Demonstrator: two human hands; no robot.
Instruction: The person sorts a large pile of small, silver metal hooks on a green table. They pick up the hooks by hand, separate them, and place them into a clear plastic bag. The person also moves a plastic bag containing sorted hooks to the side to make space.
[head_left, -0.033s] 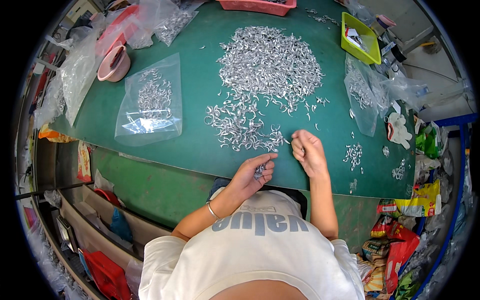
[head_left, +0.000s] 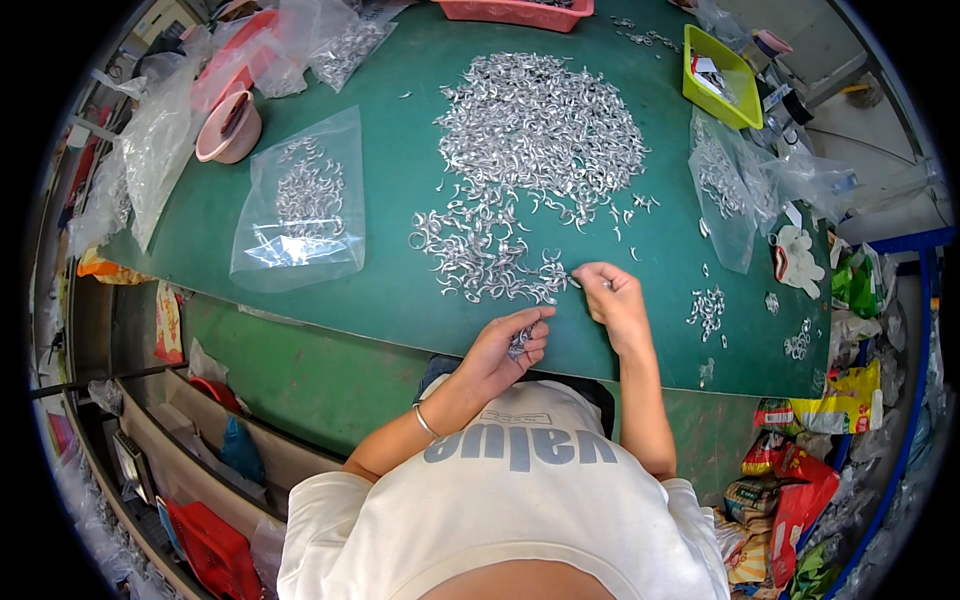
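My left hand [head_left: 510, 350] is closed loosely, palm up, around several small silver curved metal pieces [head_left: 519, 343] near the table's front edge. To its right, my right hand [head_left: 612, 300] pinches a small curved metal piece [head_left: 575, 284] between thumb and fingertips, at the right rim of a loose spread of the same pieces [head_left: 485, 250]. A glint of metal also shows under its curled fingers. Beyond that spread lies a much larger heap of curved metal pieces [head_left: 540, 125], the two running together.
A clear bag of pieces [head_left: 300, 195] lies on the green table [head_left: 390, 150] at left, by a pink bowl [head_left: 230, 130]. Rightward are small clusters of pieces [head_left: 707, 312], another clear bag [head_left: 722, 190], a white glove [head_left: 797, 260] and a lime-green basket [head_left: 720, 85].
My right hand has loosened from a tighter curl, its thumb and fingertips reaching slightly left to the edge of the spread. My left hand has stayed in place.
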